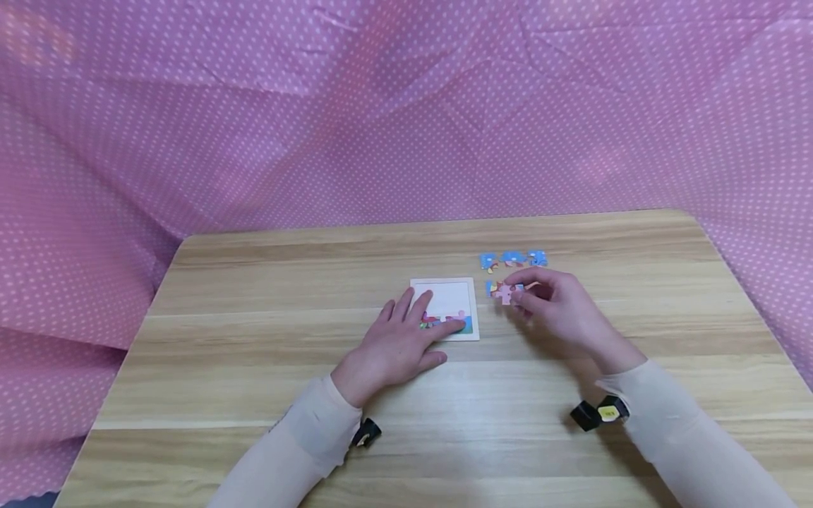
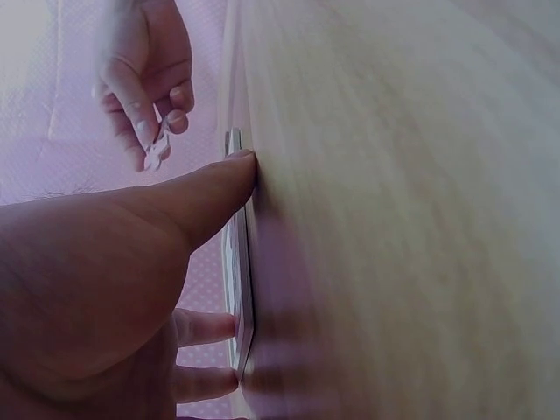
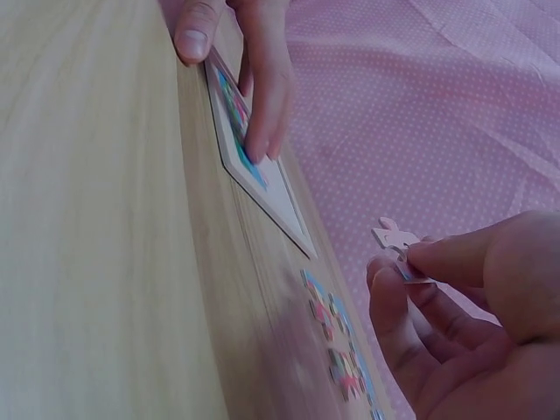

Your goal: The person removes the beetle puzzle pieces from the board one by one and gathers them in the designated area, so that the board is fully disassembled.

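My left hand (image 1: 394, 347) lies spread over a small white puzzle tray (image 1: 454, 295), with fingertips on its surface and the thumb at its near edge. Along the tray's near side, colourful puzzle pieces (image 1: 468, 326) are fitted, partly hidden by the fingers. To the right of the tray, my right hand (image 1: 562, 303) pinches a pink jigsaw piece (image 3: 398, 245) between thumb and fingertips, raised above the table. Below and behind it lie loose jigsaw pieces (image 1: 512, 257) with blue parts, several of them showing in the right wrist view.
The wooden table (image 1: 254, 317) spans the foreground, its far edge running just behind the loose pieces. A pink dotted cloth (image 1: 406, 127) hangs behind it and at both sides. Each wrist wears a small black camera (image 1: 586, 416).
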The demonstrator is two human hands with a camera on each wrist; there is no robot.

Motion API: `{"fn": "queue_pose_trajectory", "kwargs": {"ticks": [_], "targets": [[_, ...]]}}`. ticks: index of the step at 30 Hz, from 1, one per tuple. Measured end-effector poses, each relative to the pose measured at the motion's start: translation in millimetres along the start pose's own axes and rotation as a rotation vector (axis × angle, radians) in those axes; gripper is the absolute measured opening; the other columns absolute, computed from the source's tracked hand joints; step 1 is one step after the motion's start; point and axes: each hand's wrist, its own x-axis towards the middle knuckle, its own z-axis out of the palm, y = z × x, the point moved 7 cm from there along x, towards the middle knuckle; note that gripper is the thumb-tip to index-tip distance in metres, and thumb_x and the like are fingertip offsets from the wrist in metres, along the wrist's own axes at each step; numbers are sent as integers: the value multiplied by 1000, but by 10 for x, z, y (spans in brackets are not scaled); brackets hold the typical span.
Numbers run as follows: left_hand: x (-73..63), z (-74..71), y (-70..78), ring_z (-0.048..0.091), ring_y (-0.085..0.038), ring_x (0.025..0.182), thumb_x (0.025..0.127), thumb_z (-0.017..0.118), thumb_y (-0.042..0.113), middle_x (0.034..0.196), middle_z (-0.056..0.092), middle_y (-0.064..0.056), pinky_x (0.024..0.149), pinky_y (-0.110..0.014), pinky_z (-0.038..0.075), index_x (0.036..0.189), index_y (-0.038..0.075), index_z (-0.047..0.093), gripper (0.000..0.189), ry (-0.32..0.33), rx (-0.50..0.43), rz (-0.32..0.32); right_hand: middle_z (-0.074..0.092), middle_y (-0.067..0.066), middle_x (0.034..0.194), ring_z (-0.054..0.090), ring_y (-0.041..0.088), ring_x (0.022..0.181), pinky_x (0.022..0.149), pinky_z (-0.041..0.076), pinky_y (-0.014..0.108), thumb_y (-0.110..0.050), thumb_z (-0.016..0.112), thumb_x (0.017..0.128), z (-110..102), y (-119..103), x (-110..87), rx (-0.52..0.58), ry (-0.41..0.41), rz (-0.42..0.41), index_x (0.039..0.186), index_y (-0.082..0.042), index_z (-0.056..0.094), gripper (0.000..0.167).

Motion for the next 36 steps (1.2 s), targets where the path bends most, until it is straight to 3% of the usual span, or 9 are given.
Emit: {"fn": "queue_pose_trajectory", "kwargs": {"ticks": [10,24,36], "targets": [[0,13,0,12,-49,167,109,59,52,181,18,-17,132,-67,23,164,51,41,58,6,3,1,73,17,106,69,24,88,65,61,32,-15,64,109,-148,97,-38,-6,42,51,135,-12,70,27],[4,26,5,11,-48,168,109,59,51,181,18,-17,132,-68,21,163,50,41,57,-2,-8,-4,71,17,107,63,21,88,62,55,27,-14,66,106,-317,189,-54,-71,118,0,133,-11,72,28],[-4,15,7,11,-48,168,109,59,51,181,18,-17,132,-68,21,163,50,41,57,-3,-13,-8,73,19,114,63,15,90,64,56,25,-15,65,107,-436,338,21,-105,144,37,136,-8,72,30]]}}
